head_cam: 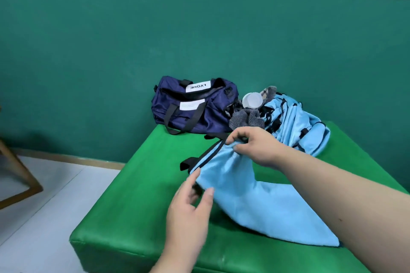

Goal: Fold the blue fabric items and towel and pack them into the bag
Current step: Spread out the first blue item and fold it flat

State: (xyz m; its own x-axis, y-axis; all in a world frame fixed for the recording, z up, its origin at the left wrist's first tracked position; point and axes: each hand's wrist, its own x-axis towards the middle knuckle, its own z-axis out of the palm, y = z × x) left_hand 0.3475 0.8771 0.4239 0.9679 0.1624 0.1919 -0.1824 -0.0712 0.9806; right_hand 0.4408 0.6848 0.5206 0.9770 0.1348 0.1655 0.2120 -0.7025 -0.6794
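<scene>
Left hand: being held wide, 6 o'clock.
Right hand: blue fabric being pinched.
Risk: fold possibly being skewed if pinch slips.

Navy bag: one. Light-blue fabric items: two told apart, front piece, rear heap. Grey towel: one. Clear cup: one. Green table: one.

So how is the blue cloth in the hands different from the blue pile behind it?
The cloth is spread out, pinched by the right hand; the pile lies bunched and unheld. The cloth is near; the pile sits back beside the bag. Both are light blue with black trim.
</scene>
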